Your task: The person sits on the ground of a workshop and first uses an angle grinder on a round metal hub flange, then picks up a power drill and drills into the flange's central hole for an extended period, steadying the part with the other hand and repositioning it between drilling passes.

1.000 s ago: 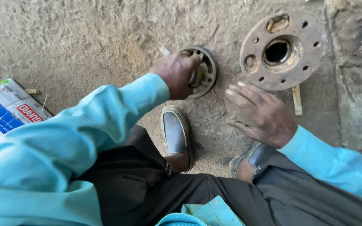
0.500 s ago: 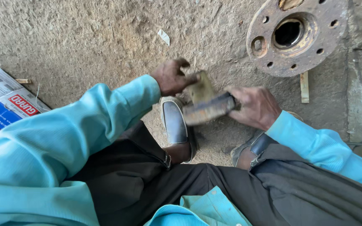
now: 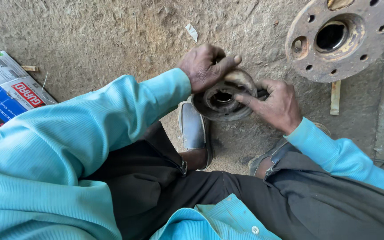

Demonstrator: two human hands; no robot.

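Rough concrete floor (image 3: 103,40) lies under us as we crouch, and both our hands meet on a round, dirty metal bearing housing (image 3: 222,100) held just above it, in front of our grey shoe (image 3: 193,126). Our left hand (image 3: 203,66) has its fingers curled over the housing's top rim, thumb stretched along the edge; our right hand (image 3: 278,104) has its fingers closed on the right side, forefinger reaching toward the centre hole. Up to the right, well apart, lies a rusty wheel hub flange (image 3: 340,38) with a small metal strip (image 3: 335,98) just below it. A printed sack (image 3: 5,95) lies at far left.
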